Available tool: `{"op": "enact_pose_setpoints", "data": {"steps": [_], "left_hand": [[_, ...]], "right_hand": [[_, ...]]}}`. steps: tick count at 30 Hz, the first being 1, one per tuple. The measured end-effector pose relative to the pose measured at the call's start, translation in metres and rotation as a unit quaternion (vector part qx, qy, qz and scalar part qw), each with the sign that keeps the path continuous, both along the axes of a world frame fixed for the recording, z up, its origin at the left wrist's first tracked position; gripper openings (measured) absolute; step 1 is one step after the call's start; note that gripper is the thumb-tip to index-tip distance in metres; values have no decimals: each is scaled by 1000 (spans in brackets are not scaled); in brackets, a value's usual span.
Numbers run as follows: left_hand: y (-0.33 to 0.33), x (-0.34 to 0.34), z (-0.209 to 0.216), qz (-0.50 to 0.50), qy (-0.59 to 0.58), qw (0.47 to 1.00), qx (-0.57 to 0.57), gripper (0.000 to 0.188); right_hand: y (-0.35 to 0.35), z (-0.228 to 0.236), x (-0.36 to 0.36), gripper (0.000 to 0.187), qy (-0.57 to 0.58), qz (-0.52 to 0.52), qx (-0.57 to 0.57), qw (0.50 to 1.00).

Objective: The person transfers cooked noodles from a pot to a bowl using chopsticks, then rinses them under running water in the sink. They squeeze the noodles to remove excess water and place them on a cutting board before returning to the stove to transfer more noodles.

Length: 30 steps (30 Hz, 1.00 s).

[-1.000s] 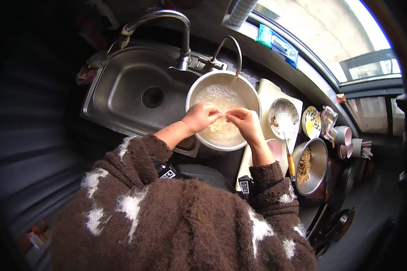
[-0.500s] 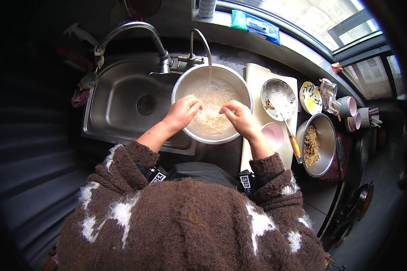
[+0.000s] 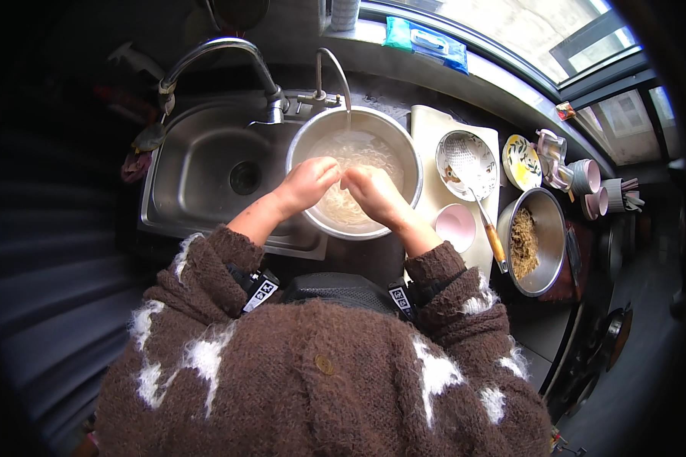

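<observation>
A large steel bowl (image 3: 413, 152) stands beside the sink, holding cloudy water with pale noodle-like strands (image 3: 344, 209) in it. From a thin curved tap (image 3: 341, 67), water seems to run into the bowl's far side. My left hand (image 3: 309, 183) is over the bowl's near left part, its fingers curled together. Close against it, my right hand (image 3: 373, 196) is closed too, fingertips toward the left hand. Whatever the fingers pinch is hidden or too small to name.
Left lies a steel sink (image 3: 198, 175) under a large faucet (image 3: 271, 84). To the right, a white board (image 3: 427, 122) carries a patterned bowl with a wooden-handled strainer (image 3: 492, 238) and a pink bowl (image 3: 456, 227). Beyond stands a steel bowl (image 3: 552, 263) of brown shredded food (image 3: 524, 247).
My right hand has moved left, and both hands now meet above the bowl. The view has shifted slightly.
</observation>
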<state>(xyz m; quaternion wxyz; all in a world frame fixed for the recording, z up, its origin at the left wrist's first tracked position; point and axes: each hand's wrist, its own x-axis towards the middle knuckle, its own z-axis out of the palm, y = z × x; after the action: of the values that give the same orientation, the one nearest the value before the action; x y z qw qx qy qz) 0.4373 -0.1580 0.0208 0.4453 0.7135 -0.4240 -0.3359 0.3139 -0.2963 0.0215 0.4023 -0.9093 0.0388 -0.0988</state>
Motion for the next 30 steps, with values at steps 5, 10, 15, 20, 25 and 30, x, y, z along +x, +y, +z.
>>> {"op": "enact_pose_setpoints", "data": {"steps": [5,10,15,20,25,30], "left_hand": [[-1,-1,-2,103,311,942,-73,15],[9,14,0,144,337,928,-67,15],[19,34,-5,184,336,920,-86,15],[28,46,-16,234,352,898,-127,16],[39,66,-21,274,358,883,-133,17],[38,65,-16,290,325,894,-104,17]], "right_hand": [[-4,-3,-7,14,-15,-20,4,1000],[-19,-8,-28,15,37,-62,35,997],[-35,-18,-60,19,126,-115,77,982],[-47,-33,-76,20,120,-182,118,969],[-59,-45,-88,20,104,-226,152,957],[-62,-41,-88,18,71,-298,215,927]]}}
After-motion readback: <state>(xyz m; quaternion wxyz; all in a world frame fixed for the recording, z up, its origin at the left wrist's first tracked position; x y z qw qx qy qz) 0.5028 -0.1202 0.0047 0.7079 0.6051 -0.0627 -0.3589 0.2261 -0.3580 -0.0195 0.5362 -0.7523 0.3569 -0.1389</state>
